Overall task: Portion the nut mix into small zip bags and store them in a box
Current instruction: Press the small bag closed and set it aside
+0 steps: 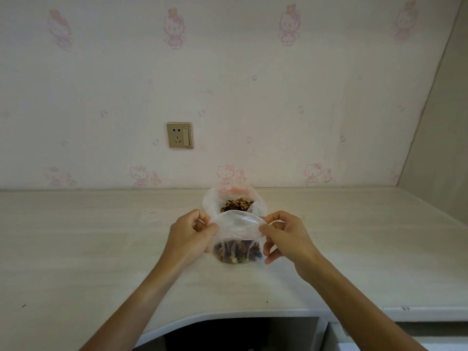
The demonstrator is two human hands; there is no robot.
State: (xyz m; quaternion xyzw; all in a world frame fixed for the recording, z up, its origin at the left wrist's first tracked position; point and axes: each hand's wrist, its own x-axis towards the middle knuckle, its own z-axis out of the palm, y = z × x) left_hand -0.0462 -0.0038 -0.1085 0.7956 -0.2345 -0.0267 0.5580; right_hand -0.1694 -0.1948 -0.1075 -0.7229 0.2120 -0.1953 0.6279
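A small clear zip bag (238,229) with a portion of nut mix (236,253) in its bottom is held upright just above the pale desk (76,236). My left hand (188,235) pinches the bag's top edge on the left and my right hand (285,236) pinches it on the right; the mouth bows open between them. Right behind it stands a larger thin plastic bag (210,201), open at the top, with brown nut mix (236,204) showing inside. No box is in view.
The desk runs along a wall with pink cartoon wallpaper; a wall socket (179,135) sits left of centre above the desk. The desk's front edge curves in over a dark gap (240,333) below my arms. A side wall closes the right end.
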